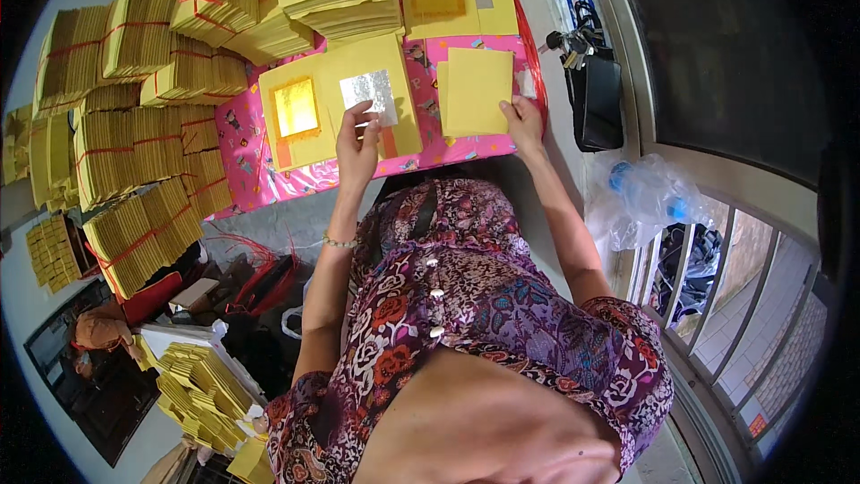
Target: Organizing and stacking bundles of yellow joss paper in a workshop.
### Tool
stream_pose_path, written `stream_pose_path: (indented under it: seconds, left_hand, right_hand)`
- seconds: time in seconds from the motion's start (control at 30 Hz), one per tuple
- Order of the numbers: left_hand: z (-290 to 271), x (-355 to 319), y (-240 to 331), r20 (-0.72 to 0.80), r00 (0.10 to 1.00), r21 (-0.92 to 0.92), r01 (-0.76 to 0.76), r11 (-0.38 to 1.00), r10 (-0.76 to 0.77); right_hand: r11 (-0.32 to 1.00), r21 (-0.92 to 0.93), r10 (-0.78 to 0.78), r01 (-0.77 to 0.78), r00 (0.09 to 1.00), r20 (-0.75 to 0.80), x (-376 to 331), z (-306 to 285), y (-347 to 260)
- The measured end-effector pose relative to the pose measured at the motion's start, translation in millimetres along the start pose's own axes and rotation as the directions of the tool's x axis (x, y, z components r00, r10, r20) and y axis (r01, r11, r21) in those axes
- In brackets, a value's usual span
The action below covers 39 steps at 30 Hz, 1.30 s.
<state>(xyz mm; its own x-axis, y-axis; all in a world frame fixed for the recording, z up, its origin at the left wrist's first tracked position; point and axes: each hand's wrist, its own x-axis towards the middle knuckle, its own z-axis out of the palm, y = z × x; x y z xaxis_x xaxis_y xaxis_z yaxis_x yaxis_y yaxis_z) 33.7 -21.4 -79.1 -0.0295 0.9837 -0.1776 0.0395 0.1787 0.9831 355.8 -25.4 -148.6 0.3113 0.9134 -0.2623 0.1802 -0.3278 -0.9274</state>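
On the pink table, yellow paper sheets lie in stacks. One sheet bears a gold foil square (296, 108) with an orange border; beside it, a silver foil square (369, 97) lies on another yellow sheet (399, 125) with an orange band. My left hand (359, 145) is over the lower edge of the silver square, its fingers slightly bent and apart. Whether the fingertips touch the foil I cannot tell. Farther right, my right hand (525, 125) pinches the right edge of a small stack of plain yellow paper (480, 94), thumb on top.
Bundles of yellow paper (139, 31) tied with red string are piled along the left. A tall yellow stack (345, 13) stands at the back of the pink tablecloth (246, 148). On the right ledge are keys (578, 43), a black pouch (596, 103) and a plastic bag (658, 197).
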Motion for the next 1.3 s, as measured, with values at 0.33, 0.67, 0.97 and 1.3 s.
stream_pose_path:
  seconds: [0.33, 0.67, 0.97, 1.3]
  left_hand:
    - [-18, -17, -11, -0.023, 0.999, 0.236, -0.031, 0.971, 0.037]
    - [-28, -26, -16, 0.284, 0.928, 0.679, -0.372, 0.634, 0.241]
    - [-30, -20, -22, 0.347, 0.906, 0.668, -0.42, 0.614, 0.242]
    - [-30, -16, -15, 0.37, 0.896, 0.622, -0.436, 0.65, 0.246]
  right_hand:
    - [0.877, -0.478, -0.077, 0.056, 0.997, -0.025, 8, 15, 28]
    - [0.627, -0.774, -0.243, 0.092, 0.967, -0.082, -12, 30, -15]
    - [0.616, -0.506, -0.487, 0.604, 0.797, 0.359, -36, 58, -83]
    - [0.378, -0.337, -0.387, 0.862, 0.478, 0.789, -54, 99, -93]
